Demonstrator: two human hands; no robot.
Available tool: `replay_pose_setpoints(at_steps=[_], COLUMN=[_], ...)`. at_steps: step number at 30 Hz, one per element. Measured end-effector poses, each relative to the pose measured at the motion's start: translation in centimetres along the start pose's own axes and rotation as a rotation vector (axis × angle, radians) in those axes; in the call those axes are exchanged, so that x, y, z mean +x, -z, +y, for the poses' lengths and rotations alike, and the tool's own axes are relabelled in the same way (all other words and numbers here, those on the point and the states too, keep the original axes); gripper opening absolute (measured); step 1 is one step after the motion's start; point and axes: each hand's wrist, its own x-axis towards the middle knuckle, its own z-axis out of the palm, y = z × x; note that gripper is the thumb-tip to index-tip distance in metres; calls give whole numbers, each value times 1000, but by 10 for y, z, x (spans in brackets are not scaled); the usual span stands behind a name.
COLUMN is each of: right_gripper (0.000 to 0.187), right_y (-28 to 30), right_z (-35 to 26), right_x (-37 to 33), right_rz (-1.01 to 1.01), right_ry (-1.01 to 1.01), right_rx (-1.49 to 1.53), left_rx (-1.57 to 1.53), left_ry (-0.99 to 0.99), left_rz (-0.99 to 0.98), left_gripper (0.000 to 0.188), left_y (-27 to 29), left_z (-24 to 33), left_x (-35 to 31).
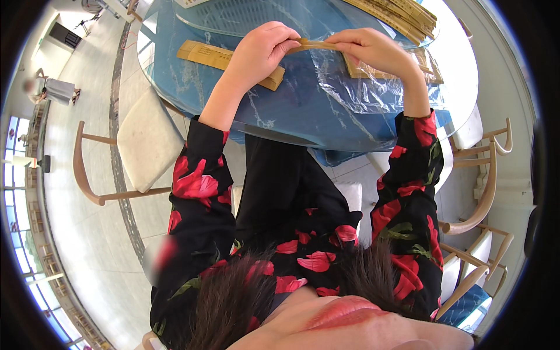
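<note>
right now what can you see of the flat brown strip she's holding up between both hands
The brown strip is thin, flat and tan, like card or kraft paper. It lies roughly level above the blue table, pinched at one end by the left hand and at the other by the right hand. Only its middle shows between the fingers.

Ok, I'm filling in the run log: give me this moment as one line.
left hand: pinching flat brown strip | right hand: pinching same strip | clear plastic wrap underneath | surface: blue table
</note>
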Motion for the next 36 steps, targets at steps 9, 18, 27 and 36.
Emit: replay_pose_setpoints(at_steps=[9, 18, 27, 36], right_gripper=[26, 23, 26, 43], right_y=[-12, -43, -36, 8], right_z=[-26, -35, -34, 21], right_x=[0, 11, 14, 2], right_rz=[45, 312, 189, 906], right_ry=[-39, 112, 51, -15], right_rx=[-44, 42, 39, -341], left_rx=[76, 451, 812, 795], left_ry=[-55, -354, -146, 89], left_rz=[65, 249, 56, 296], left_gripper=[8, 35, 29, 14], left_y=[-2, -5, -7, 22], left_z=[10, 20, 17, -14], left_x=[0, 10, 2, -3])
